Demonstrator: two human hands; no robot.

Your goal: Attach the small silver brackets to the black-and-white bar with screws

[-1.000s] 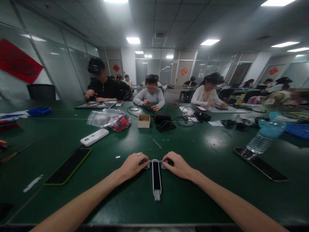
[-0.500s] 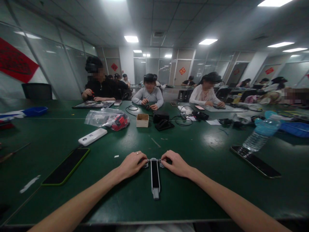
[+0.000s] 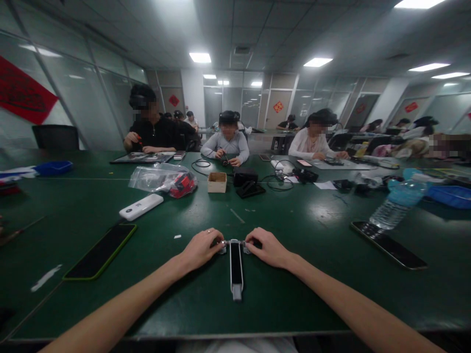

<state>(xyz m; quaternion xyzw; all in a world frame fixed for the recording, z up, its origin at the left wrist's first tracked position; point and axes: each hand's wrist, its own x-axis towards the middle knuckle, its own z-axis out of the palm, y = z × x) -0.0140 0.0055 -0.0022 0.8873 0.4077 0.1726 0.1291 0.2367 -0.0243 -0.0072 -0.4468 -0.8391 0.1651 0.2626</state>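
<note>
A long, narrow white-framed piece with a black top (image 3: 236, 267) lies on the green table in front of me, its light grey end toward me. A thin crossbar with small metallic parts runs across its far end. My left hand (image 3: 204, 247) has thumb and fingers closed on the bar's left end. At the right end, my right hand (image 3: 268, 249) pinches the bar the same way. Both hands rest low over the table. My fingertips partly hide the small parts, so their exact shape is unclear.
A green-edged phone (image 3: 101, 252) and a white handheld device (image 3: 142, 207) lie to the left. On the right, a water bottle (image 3: 395, 206) lies tilted by a dark phone (image 3: 390, 245). Ahead are a small box (image 3: 217, 184), a plastic bag (image 3: 164, 180) and several co-workers.
The view has shifted slightly, so everything sits a little further left. My hands keep the same grip on the bar's ends, with no clear movement of the piece.
</note>
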